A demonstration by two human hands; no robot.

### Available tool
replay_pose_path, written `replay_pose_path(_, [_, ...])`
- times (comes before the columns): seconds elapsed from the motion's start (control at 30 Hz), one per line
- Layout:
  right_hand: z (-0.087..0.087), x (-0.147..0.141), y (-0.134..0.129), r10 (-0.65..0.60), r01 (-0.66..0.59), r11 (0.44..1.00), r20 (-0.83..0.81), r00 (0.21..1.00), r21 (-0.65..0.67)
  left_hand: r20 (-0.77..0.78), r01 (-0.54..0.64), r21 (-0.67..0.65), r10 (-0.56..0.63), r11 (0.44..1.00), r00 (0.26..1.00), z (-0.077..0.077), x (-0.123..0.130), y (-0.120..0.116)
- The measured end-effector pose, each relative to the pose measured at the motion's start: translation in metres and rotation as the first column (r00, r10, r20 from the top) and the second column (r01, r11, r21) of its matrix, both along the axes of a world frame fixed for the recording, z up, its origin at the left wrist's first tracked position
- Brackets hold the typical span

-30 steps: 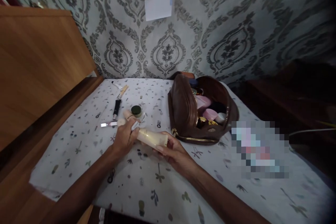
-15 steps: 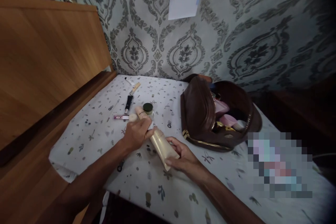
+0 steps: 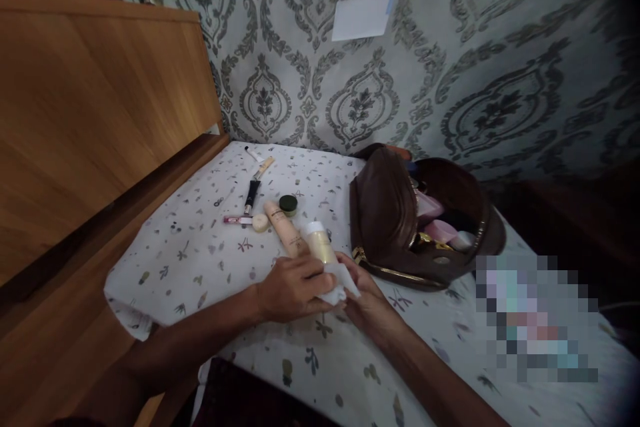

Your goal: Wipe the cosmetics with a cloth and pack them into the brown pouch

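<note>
My right hand (image 3: 367,297) is closed around a pale gold squeeze tube (image 3: 323,247), whose white cap points away from me. Pressed to the tube's near end is a white wipe or tissue (image 3: 345,280), pinched by my left hand (image 3: 290,290). The wipe and my fingers hide the lower part of the tube. Just beyond my left hand a peach tube (image 3: 284,227) lies on the patterned cloth (image 3: 200,247). A dark-lidded jar (image 3: 289,204) stands close to it, with a small round cream container (image 3: 260,222) on its left.
Farther left lie a pink slim tube (image 3: 235,220), a black tube (image 3: 253,195), a beige tube (image 3: 265,165) and a thin white item (image 3: 254,155). An unzipped brown bag (image 3: 383,213) with pink things inside stands at right. A wooden panel (image 3: 110,127) borders the left.
The gold tube has turned, its capped end now upright and away from me. My left hand has slid from the cap end to the near end with the wipe. The view has shifted slightly.
</note>
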State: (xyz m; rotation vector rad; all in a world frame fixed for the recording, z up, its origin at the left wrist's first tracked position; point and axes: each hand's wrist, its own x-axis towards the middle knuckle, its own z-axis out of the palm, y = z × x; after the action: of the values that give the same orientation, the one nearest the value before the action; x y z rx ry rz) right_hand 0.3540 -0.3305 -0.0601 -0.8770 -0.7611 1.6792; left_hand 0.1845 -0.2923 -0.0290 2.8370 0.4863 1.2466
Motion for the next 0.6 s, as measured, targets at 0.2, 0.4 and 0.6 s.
replay_pose_path(0.2, [0.002, 0.000, 0.024, -0.137, 0.138, 0.990, 0.188, 0.973, 0.009, 0.015, -0.415, -0.480, 0.480, 0.773, 0.877, 0.024, -0.034, 0.052])
replay_pose_path(0.4, [0.006, -0.008, 0.065, -0.237, 0.136, 0.961, 0.456, 0.858, 0.242, -0.524, -0.899, -0.194, 0.733, 0.394, 0.434, 0.033, -0.083, 0.122])
replay_pose_path(0.6, [-0.013, -0.001, 0.081, -0.383, 0.079, 0.910, 0.754, 0.533, 0.406, -0.680, -0.916, -0.224, 0.620, 0.332, 0.391, 0.010, -0.086, 0.135])
